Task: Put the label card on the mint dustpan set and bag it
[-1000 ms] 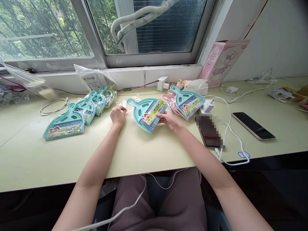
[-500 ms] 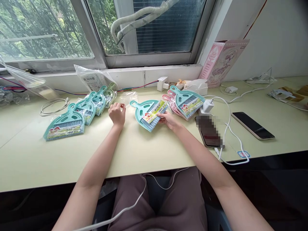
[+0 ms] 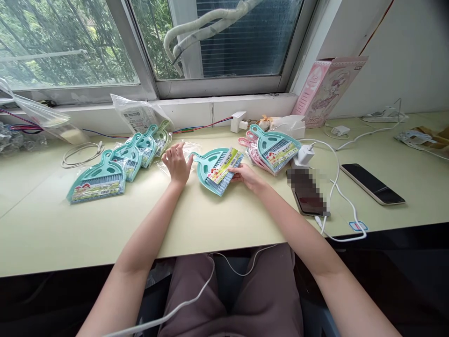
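My right hand [image 3: 247,176] is closed on the right side of a mint-green dustpan-and-brush set [image 3: 212,168], with fingers at its bristles and printed label card [image 3: 224,166]. The set's handle points left. Just left of that handle, my left hand [image 3: 178,164] is raised with its fingers apart; whether the thumb touches the handle, I cannot tell. Behind and beside my left hand lies a thin clear plastic bag [image 3: 189,147]. Several bagged sets [image 3: 98,182] overlap on the left. At right, another mint-green set [image 3: 277,147] rests on pink ones [image 3: 248,145].
Two phones [image 3: 308,194] [image 3: 372,184] lie on the right, with a white charger [image 3: 303,154] and looping cables nearby. A pink box [image 3: 329,91] stands by the wall. A coiled cable [image 3: 75,157] lies at left. The table's front edge [image 3: 224,250] is above my lap.
My left hand has opened its fingers and moved right, away from the loose plastic bag and closer to the dustpan's handle. My right hand keeps hold of the set.
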### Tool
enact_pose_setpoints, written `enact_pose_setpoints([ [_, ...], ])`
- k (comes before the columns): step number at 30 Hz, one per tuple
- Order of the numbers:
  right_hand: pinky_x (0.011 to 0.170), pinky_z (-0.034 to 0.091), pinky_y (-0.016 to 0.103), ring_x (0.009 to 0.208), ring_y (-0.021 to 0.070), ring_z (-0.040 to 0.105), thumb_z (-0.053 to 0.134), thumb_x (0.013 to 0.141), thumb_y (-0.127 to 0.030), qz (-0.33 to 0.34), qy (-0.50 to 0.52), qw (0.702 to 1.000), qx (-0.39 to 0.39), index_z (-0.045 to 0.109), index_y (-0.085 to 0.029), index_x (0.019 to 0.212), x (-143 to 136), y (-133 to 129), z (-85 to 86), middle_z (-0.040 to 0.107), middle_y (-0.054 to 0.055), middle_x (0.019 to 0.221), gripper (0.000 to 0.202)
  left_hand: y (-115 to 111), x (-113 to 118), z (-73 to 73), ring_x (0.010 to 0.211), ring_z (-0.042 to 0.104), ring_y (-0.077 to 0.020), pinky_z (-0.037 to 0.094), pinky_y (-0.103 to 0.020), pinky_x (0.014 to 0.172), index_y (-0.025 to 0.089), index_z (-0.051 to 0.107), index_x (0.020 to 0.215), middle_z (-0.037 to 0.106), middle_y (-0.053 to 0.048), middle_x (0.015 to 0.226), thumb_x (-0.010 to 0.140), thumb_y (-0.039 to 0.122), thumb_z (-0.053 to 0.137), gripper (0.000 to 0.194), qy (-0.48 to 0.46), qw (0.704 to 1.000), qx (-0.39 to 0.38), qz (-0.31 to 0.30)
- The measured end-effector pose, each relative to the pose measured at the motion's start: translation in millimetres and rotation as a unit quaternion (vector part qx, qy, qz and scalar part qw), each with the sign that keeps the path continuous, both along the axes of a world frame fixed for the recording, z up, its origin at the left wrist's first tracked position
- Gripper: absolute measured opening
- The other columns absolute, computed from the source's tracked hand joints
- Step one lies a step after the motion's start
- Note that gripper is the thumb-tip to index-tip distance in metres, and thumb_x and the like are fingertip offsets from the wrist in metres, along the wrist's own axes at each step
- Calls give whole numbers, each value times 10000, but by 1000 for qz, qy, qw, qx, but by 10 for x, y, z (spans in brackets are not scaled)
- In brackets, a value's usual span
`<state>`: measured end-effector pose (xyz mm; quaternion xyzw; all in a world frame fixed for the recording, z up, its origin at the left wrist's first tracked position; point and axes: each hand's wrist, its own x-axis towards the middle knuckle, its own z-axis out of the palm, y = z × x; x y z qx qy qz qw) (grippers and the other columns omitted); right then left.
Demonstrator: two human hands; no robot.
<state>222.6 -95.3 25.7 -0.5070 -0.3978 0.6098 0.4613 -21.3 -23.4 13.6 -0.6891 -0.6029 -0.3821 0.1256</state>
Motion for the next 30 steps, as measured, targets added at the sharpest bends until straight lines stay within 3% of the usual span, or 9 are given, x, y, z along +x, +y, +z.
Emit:
enact_pose_setpoints([
  [3, 649, 602, 282, 645, 137, 680, 652, 829, -120, -17, -1, 1000, -6, 654, -143, 905, 18, 29, -21, 748, 65, 838, 80, 83, -63, -50, 1286, 450, -361, 260, -504, 1092, 167, 561, 1361, 553, -174, 1390, 872, 365, 565, 527, 9, 996, -80, 43],
  [7, 612, 590, 249, 629, 123, 676, 645, 837, -104, -47, 7, 999, -22, 628, -152, 900, 60, 62, -31, 739, 47, 819, 82, 183, -156, -117, 1164, 549, -346, 313, -502, 1052, 190, 743, 1004, 696, -143, 1164, 889, 292, 498, 288, 14, 982, -185, 41],
  [9, 606, 587, 243, 618, 118, 672, 649, 833, -104, -58, 11, 998, -26, 621, -154, 896, 70, 61, -24, 738, 41, 816, 85, 194, -164, -125, 1144, 570, -332, 319, -489, 1057, 197, 755, 947, 717, -131, 1122, 920, 307, 472, 305, 3, 984, -175, 34],
  [15, 609, 592, 250, 659, 140, 696, 666, 820, -127, -4, 5, 1000, 0, 662, -149, 920, 33, 11, -7, 753, 52, 830, 103, 139, -63, -111, 1098, 609, -290, 386, -424, 1019, 199, 737, 1112, 711, -105, 1183, 957, 304, 457, 337, -30, 993, -104, -56],
  [19, 607, 593, 266, 666, 159, 702, 675, 811, -132, 5, -1, 1000, 15, 676, -145, 896, -18, -3, -19, 758, 63, 817, 87, 91, 6, -92, 1106, 601, -280, 329, -457, 1097, 239, 729, 1153, 703, -90, 1200, 950, 286, 485, 321, -12, 991, -48, -123],
  [23, 683, 617, 317, 643, 152, 680, 661, 822, -122, -43, -3, 999, 30, 661, -153, 848, -62, -10, -14, 747, 51, 790, 40, 45, 61, -59, 1137, 584, -270, 271, -483, 1152, 284, 736, 1137, 677, -65, 1256, 934, 269, 509, 305, -14, 988, -35, -151],
  [30, 762, 631, 350, 767, 168, 698, 635, 847, -151, -139, 4, 988, 70, 641, -177, 870, -104, -57, 25, 744, 46, 902, 35, 46, 72, -71, 1170, 570, -266, 231, -502, 1173, 275, 719, 1179, 669, -75, 1266, 945, 282, 484, 332, -44, 989, -41, -138],
])
